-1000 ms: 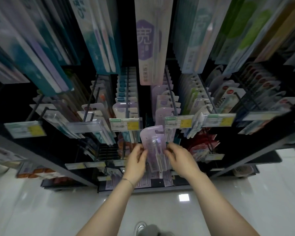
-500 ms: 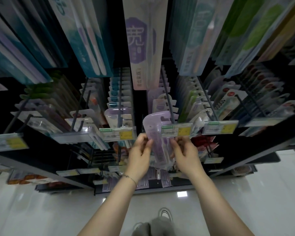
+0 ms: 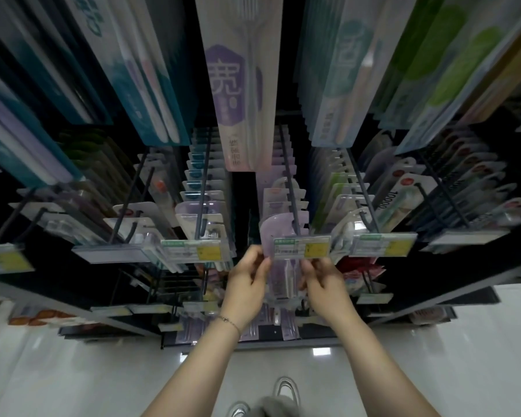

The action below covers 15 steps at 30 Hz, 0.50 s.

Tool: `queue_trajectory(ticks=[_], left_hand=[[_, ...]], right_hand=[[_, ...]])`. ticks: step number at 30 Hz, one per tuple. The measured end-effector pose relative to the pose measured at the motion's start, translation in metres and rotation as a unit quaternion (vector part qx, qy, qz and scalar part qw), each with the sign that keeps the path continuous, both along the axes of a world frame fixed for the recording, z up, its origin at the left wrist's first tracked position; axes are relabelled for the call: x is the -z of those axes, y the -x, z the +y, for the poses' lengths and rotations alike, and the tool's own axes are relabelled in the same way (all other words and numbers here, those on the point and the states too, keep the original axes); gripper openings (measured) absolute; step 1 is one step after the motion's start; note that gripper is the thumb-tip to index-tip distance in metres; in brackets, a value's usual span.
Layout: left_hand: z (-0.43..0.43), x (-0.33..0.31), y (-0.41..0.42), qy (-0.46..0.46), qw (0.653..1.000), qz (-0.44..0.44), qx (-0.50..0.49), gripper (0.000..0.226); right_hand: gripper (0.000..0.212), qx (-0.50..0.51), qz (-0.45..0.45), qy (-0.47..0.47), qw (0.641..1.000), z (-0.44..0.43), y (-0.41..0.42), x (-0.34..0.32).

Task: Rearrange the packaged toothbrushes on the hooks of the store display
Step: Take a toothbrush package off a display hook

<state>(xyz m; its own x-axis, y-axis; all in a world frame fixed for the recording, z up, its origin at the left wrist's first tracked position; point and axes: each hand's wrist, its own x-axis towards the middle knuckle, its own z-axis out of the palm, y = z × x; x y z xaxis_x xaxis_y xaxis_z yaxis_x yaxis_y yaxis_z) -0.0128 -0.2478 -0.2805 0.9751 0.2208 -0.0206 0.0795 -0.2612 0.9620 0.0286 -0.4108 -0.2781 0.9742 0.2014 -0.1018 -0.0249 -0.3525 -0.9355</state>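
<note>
Both of your hands grip one purple toothbrush pack [image 3: 278,228]: your left hand [image 3: 247,284] pinches its left edge and your right hand [image 3: 322,285] pinches its right edge, fingers curled on the plastic. The pack stands upright just behind the price tag [image 3: 301,247] at the tip of the middle hook [image 3: 289,188], its rounded top against the rod; whether its hole is threaded on cannot be told. More packs [image 3: 283,195] hang farther back on that hook. A thin bracelet [image 3: 229,322] circles your left wrist.
</note>
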Motion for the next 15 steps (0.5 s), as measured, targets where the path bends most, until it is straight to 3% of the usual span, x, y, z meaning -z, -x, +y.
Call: queue_trajectory(ticks=[9, 13, 15], left_hand=[[0.007, 0.005, -0.002, -0.013, 1.000, 0.001, -0.018, 0.011], [0.012, 0.003, -0.006, 0.045, 0.997, 0.006, -0.057, 0.014], [0.013, 0.004, -0.011, 0.059, 0.994, 0.015, -0.088, 0.014]], right_hand=[[0.029, 0.005, -0.027, 0.049, 0.998, -0.009, -0.014, -0.012], [0.058, 0.007, -0.027, 0.009, 1.000, 0.003, -0.031, -0.025], [0.061, 0.012, -0.022, -0.020, 0.999, 0.010, -0.040, -0.027]])
